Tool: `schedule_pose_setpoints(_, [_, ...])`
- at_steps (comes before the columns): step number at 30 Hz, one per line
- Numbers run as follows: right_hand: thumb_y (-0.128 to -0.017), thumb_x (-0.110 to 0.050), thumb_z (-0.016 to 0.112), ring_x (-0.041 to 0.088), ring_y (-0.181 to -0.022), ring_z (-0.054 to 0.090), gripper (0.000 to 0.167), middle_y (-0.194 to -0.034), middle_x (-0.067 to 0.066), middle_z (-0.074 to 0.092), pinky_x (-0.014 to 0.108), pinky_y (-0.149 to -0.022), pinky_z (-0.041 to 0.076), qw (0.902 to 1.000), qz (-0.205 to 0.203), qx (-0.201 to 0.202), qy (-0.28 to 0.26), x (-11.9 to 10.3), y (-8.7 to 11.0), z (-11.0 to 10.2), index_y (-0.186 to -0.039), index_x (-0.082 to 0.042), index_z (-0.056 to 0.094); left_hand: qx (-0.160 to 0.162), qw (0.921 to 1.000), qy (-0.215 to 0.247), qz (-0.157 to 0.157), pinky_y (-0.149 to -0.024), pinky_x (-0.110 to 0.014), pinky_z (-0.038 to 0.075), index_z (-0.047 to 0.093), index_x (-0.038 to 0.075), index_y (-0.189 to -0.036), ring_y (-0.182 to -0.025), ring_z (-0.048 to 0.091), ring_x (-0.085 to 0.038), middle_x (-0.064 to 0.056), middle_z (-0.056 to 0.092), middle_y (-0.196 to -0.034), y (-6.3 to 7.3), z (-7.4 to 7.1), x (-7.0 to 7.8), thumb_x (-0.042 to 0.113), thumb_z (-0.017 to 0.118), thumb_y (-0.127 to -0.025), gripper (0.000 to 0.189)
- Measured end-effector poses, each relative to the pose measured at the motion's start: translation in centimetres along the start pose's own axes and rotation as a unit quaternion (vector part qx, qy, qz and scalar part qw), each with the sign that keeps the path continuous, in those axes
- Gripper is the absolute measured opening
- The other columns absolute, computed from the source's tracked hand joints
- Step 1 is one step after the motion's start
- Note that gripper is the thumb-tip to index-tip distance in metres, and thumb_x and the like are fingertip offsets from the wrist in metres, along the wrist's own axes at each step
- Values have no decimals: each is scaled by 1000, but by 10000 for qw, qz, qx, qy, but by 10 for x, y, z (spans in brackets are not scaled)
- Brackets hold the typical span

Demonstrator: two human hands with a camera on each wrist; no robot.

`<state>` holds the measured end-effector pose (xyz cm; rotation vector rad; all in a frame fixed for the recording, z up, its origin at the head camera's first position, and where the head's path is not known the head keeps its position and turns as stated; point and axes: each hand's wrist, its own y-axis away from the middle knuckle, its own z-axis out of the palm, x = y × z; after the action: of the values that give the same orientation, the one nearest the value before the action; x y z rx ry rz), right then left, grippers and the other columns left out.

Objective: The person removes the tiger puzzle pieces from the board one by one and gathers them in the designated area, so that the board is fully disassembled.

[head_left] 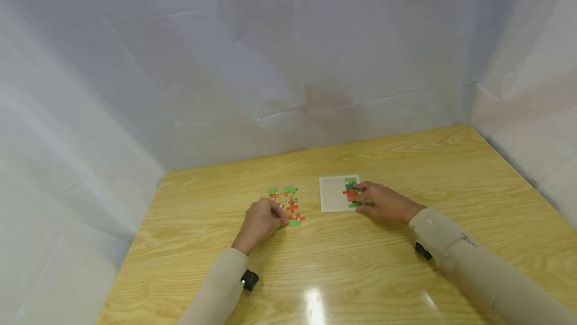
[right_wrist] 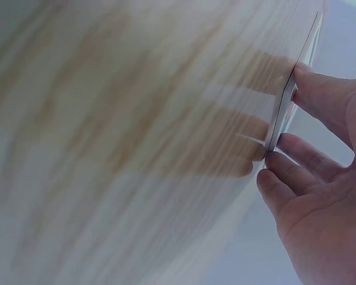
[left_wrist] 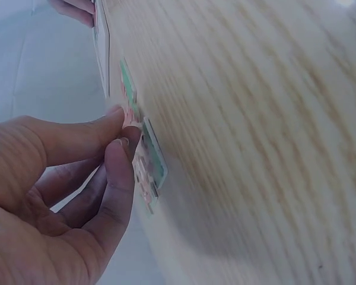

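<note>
Several red and green jigsaw puzzle pieces (head_left: 292, 207) lie in a loose group on the wooden table. At the group's near left side, my left hand (head_left: 262, 221) pinches a green-edged puzzle piece (left_wrist: 155, 155) between thumb and fingertips; the fingers partly hide it. To the right lies a square white puzzle tray (head_left: 332, 196), with a strip of joined pieces (head_left: 349, 193) along its right side. My right hand (head_left: 383, 202) rests at the tray's right edge, fingers spread and only slightly bent. In the right wrist view its thumb and fingertips touch the tray's rim (right_wrist: 279, 116).
The wooden table (head_left: 360, 265) ends at a pale sheet (head_left: 270, 64) hanging behind it, with more sheeting on both sides. A small black device (head_left: 250, 280) sits at the left wrist, another (head_left: 423, 251) at the right.
</note>
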<state>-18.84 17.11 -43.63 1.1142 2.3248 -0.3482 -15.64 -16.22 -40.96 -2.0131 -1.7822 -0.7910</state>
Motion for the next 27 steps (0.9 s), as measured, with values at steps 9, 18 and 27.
schedule_pose_setpoints(9, [-101, -17, 66, 48, -141, 45, 38, -153, 28, 46, 58, -109, 46, 9999, 106, -114, -69, -6, 3, 2, -134, 1, 65, -71, 10000, 32, 39, -65, -27, 50, 77, 9, -81, -72, 62, -12, -1, 73, -81, -3, -5, 7, 8, 79, -89, 9])
schedule_pose_setpoints(18, [-101, -18, 66, 43, -143, 46, 35, -147, 21, 56, 57, -111, 45, 9999, -46, -102, 23, -14, 1, 6, -131, -1, 68, -130, 9992, 184, 335, -66, -29, 55, 79, 5, -90, -73, 66, -13, -6, 76, -87, -15, -3, 28, 9, 77, -91, 5])
schedule_pose_setpoints(27, [-100, -20, 67, 44, -137, 51, 37, -148, 26, 54, 56, -107, 48, 9990, -279, -120, 321, -17, -1, 11, -132, -1, 68, -260, 9980, 229, 536, -72, -33, 59, 80, 3, -98, -79, 70, -17, -10, 78, -94, -37, 16, 51, 10, 75, -93, 9])
